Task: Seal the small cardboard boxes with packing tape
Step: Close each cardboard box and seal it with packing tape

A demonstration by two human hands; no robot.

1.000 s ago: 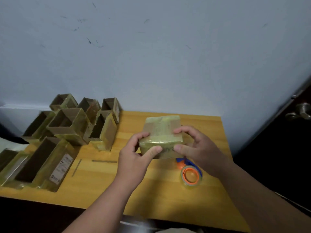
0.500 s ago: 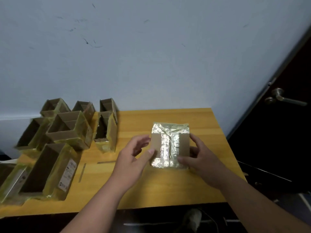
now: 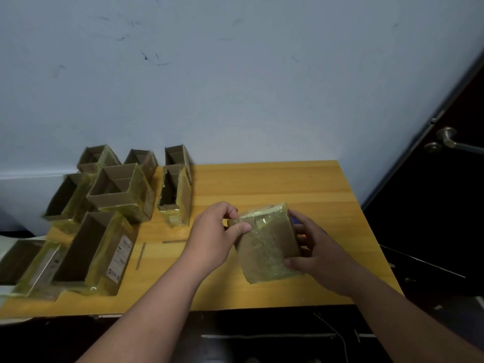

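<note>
The taped small cardboard box [image 3: 267,244] is held tilted above the wooden table [image 3: 275,184], at about 4 o'clock from the table's centre; its faces are wrapped in glossy yellowish tape. The left hand [image 3: 217,231] pinches the box's upper left corner between thumb and curled fingers, while the right hand [image 3: 314,250] grasps its right side and lower edge with fingers wrapped round it. A cluster of open-topped cardboard boxes [image 3: 120,189] with taped walls sits at 9 to 10 o'clock on the table, well apart from the held box.
</note>
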